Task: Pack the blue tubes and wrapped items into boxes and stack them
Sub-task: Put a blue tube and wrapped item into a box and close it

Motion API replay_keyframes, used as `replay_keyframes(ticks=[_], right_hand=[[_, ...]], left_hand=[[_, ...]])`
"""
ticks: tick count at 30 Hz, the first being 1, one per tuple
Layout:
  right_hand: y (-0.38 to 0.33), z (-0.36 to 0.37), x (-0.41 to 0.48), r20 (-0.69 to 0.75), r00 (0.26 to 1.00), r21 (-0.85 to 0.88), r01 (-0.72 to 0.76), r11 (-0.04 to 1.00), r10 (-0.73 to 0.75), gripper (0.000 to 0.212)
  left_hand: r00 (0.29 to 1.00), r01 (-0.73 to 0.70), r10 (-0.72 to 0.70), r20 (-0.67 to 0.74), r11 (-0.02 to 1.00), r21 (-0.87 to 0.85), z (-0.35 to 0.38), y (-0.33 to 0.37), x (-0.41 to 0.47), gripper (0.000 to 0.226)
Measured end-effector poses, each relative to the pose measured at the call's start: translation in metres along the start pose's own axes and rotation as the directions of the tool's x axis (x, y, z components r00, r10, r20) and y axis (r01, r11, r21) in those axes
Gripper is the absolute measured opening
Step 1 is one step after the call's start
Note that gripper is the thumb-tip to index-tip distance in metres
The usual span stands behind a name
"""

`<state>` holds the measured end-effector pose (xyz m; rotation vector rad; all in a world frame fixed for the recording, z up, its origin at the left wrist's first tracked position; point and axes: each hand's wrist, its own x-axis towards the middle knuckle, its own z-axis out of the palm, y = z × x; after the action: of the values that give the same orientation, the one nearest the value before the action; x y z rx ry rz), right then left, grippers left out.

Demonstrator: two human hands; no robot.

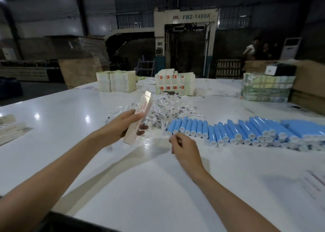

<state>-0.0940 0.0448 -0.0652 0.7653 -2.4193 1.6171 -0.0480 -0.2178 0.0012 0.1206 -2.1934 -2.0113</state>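
A box [145,103] is gripped by the fingers of the left hand [119,126] and held tilted above the bench [70,108]. The right hand [182,147] is held near it with fingers curled; whether anything is pinched cannot be told. Wrapped items [163,112] are heaped beyond the box. Tubes [228,131] are laid in rows at right.
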Motion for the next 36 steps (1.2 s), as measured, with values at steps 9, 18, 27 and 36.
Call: replay_keyframes(ticks=[9,18,27,36], right_hand=[[0.004,-0.018,0.011,-0.092,0.992,0.412,-0.045,0.91,0.09,0.025],[0.012,-0.028,0.02,-0.202,0.978,-0.195,-0.091,0.977,0.051,0.031],[0.042,-0.079,0.049,-0.094,0.995,-0.815,-0.083,0.573,0.009,0.024],[0.04,-0.08,0.029,0.059,0.998,-0.91,0.038,0.412,0.037,0.03]], left_hand=[[0.995,0.097,-0.098,-0.014,0.992,-0.079,0.134,-0.015,0.016,0.04],[0.991,-0.057,0.045,-0.124,0.993,-0.099,0.166,-0.045,0.023,0.05],[0.984,-0.04,-0.005,-0.179,0.968,-0.249,0.142,-0.044,0.023,0.045],[0.972,-0.065,0.039,-0.232,0.992,-0.108,0.145,-0.047,0.022,0.054]])
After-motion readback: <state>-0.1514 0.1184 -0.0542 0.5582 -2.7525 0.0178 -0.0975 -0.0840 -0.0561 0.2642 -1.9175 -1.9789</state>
